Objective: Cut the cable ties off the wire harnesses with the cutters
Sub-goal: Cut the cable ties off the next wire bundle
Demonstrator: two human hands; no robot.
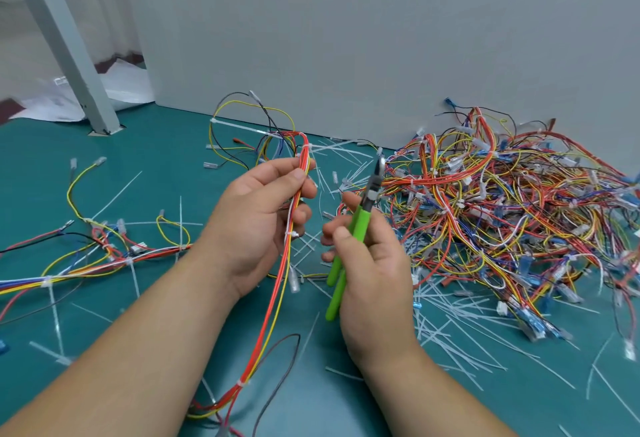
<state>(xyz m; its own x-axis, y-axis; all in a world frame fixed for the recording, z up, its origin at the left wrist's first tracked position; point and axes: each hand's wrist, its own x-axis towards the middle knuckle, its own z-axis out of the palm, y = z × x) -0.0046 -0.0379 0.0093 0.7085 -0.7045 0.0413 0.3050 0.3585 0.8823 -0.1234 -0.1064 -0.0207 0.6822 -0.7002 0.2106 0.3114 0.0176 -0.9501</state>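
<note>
White plastic cable tie sits on the red-and-yellow wire harness your left hand grips upright; your right hand holds green-handled cutters just beside. Next, close them on that tie, clear of wires.

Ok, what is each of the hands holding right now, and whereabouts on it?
The left hand grips a wire bundle partway along its length. The right hand holds the cutters by their green handles.
</note>
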